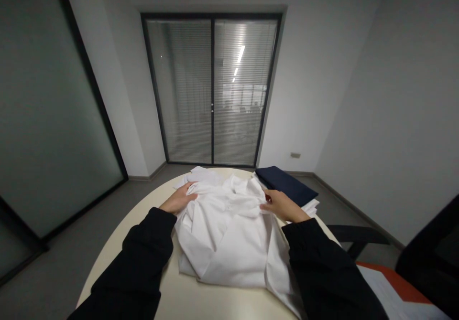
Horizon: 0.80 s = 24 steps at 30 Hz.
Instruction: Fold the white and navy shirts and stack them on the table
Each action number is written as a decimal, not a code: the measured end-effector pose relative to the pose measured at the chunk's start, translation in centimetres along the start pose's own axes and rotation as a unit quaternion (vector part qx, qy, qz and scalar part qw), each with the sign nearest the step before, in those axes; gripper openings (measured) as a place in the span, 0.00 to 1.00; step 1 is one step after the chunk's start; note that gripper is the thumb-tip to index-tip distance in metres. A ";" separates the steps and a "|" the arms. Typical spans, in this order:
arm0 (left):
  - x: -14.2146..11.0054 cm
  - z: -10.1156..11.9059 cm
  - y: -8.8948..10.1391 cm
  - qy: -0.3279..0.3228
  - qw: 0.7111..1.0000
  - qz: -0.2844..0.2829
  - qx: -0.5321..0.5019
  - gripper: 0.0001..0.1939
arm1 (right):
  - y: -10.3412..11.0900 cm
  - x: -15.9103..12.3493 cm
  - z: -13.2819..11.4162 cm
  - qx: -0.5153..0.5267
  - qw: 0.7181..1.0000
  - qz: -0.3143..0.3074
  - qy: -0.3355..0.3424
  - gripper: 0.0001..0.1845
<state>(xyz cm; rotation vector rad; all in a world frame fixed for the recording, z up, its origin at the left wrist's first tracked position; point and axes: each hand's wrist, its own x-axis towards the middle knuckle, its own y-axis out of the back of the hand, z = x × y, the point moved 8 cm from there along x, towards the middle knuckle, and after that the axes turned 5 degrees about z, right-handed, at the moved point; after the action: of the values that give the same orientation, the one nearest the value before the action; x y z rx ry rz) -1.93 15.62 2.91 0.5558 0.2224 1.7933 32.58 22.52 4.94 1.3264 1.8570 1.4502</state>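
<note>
A rumpled white shirt (236, 243) is spread over the round table, its collar end away from me and one edge hanging toward my right sleeve. My left hand (178, 198) grips the cloth at its upper left, fingers closed on the fabric. On the opposite side, my right hand (283, 205) pinches the shirt near its upper right, thumb and fingers on the cloth. Folds hide some of the fingertips of both hands.
The cream round table (125, 239) bears more white cloth (204, 174) at its far edge. Beside my right hand lies a folded navy cloth (287, 184) on white folded cloth (311, 207). A black chair armrest (358, 234) and orange seat (405, 284) stand at the right.
</note>
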 end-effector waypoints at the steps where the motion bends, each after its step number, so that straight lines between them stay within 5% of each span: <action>1: 0.0 -1.0 -0.1 0.027 0.999 -0.022 0.015 0.32 | 0.3 0.2 0.0 -0.025 0.999 0.031 -0.017 0.07; 5: 0.2 -3.4 0.1 0.082 0.992 -0.062 0.073 0.28 | 1.8 0.2 -0.1 -0.065 0.979 0.171 -0.092 0.13; 9: 0.7 -1.8 1.3 -0.029 0.996 0.086 0.013 0.28 | 1.0 0.5 -0.1 -0.019 0.973 0.220 -0.069 0.18; 12: 0.8 -2.2 0.7 -0.051 0.989 0.138 0.009 0.31 | -1.0 1.3 -0.1 0.052 0.983 0.174 0.022 0.28; 16: 0.8 -7.0 0.3 0.145 0.978 0.106 0.102 0.38 | -3.7 1.6 1.5 0.060 0.997 0.031 0.046 0.33; 20: -0.4 -9.2 2.1 0.251 0.953 0.095 0.143 0.45 | -4.0 0.8 4.5 0.007 0.996 -0.069 -0.048 0.23; 24: -1.6 -9.0 1.5 0.265 0.961 0.022 0.079 0.32 | -3.8 -1.0 7.6 -0.045 0.972 -0.129 -0.191 0.34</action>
<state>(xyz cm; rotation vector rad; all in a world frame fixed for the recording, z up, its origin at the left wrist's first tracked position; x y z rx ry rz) -7.21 14.81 -4.64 0.1784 0.7295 1.9507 37.43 25.42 -1.46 1.1715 1.6189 1.0485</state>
